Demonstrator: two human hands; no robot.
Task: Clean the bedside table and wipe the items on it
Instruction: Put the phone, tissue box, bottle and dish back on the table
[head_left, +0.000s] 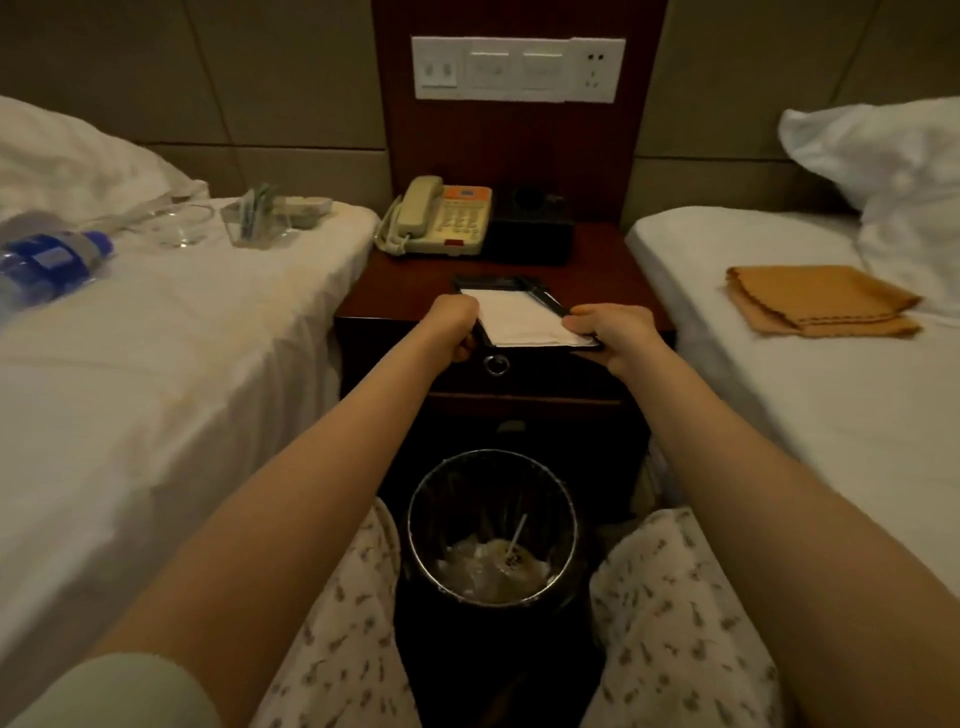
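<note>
A black notepad holder (498, 285) with white paper (519, 319) lies at the front edge of the dark wooden bedside table (602, 280). My left hand (457, 325) grips its left edge and my right hand (615, 332) grips its right front corner. At the back of the table stand a beige telephone (441, 218) and a black box (530, 234). A folded orange cloth (821, 299) lies on the right bed.
A black bin (491, 525) with rubbish stands on the floor between my knees. On the left bed lie a blue-labelled water bottle (47, 260), a glass dish (179, 223) and a glass (257, 221) with packets. A switch panel (517, 70) is on the wall.
</note>
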